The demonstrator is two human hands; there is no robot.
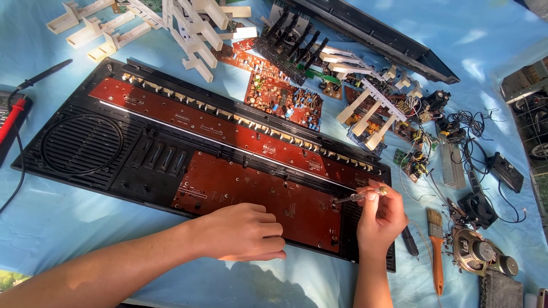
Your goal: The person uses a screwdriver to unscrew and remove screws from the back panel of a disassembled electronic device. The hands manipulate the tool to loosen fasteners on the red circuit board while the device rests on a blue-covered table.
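A black keyboard shell (85,151) lies open across the blue cloth, with two long red-brown circuit boards inside. My left hand (242,231) rests flat, fingers curled, on the near edge of the lower circuit board (240,188). My right hand (379,219) pinches a small clear-handled screwdriver (359,197), its tip touching the right end of that board near a screw hole. The upper circuit board (200,122) runs along the row of key contacts.
White keyboard keys (188,28) and loose circuit boards (282,94) lie at the back. A black case part (388,37) sits top right. A paintbrush (436,245), a speaker (476,254), wires and small parts crowd the right. Meter probes (23,97) lie at the left.
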